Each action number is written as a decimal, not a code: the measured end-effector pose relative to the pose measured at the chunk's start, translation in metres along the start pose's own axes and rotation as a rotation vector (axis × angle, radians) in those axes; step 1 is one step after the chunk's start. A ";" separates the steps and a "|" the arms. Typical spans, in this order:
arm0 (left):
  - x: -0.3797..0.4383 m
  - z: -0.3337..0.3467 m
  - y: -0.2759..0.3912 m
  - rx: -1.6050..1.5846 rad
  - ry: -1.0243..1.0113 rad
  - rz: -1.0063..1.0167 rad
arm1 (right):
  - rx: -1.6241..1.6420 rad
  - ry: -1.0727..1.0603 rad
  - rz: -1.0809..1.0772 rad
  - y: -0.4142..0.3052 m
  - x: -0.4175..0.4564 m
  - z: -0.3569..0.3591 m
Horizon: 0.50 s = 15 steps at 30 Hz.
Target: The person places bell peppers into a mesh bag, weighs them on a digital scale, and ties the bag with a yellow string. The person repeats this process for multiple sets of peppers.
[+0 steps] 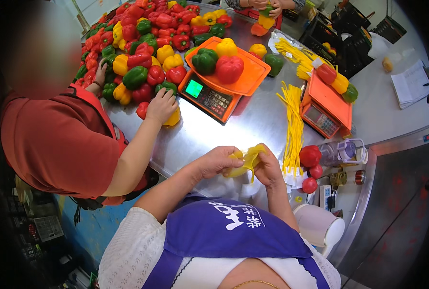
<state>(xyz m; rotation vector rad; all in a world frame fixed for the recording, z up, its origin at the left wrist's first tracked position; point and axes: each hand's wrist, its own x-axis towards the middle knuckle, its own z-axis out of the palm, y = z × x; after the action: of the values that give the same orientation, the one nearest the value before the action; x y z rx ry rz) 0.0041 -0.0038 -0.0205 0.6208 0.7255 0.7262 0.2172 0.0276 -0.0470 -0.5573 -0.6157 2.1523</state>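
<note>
Between my two hands a yellow mesh net bag (251, 159) is stretched over the near edge of the steel table. My left hand (219, 161) pinches one side of it with thumb and fingertips. On the other side, my right hand (268, 166) grips the gathered mesh. Beyond them stands an orange digital scale (209, 97) with a lit green display. Its tray (252, 74) carries a green bell pepper (205, 60), a yellow one (226, 47) and a red one (229, 68). A bundle of yellow net bags (292, 126) lies right of my hands.
A co-worker's hand (162, 104) touches peppers at the left, beside a large bell pepper pile (142, 47). Another person's hands (268, 7) hold peppers at the back. A second orange scale (326, 104), red peppers (310, 156), a bottle (335, 151) and a white pitcher (317, 224) stand right.
</note>
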 end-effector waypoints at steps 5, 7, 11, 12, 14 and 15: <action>0.002 -0.016 -0.014 -0.062 0.004 -0.054 | 0.240 0.008 0.057 0.006 -0.003 0.004; 0.002 -0.013 -0.015 -0.179 0.076 0.026 | 0.326 -0.052 0.130 0.004 -0.005 0.015; -0.006 -0.001 0.005 -0.253 0.181 0.141 | -0.267 0.111 0.254 -0.002 -0.002 0.025; -0.006 -0.002 0.005 -0.224 0.123 0.191 | -0.342 0.172 0.168 0.008 -0.001 0.026; 0.000 -0.006 0.000 -0.297 0.016 0.215 | -0.430 0.177 0.227 0.010 0.004 0.018; 0.001 -0.006 -0.001 -0.334 -0.036 0.222 | -0.470 0.181 0.259 0.012 0.007 0.014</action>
<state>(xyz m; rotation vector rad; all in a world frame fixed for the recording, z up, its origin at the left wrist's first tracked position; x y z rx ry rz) 0.0004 -0.0023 -0.0249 0.4105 0.4906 1.0141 0.1984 0.0231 -0.0447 -1.1256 -1.0005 2.1617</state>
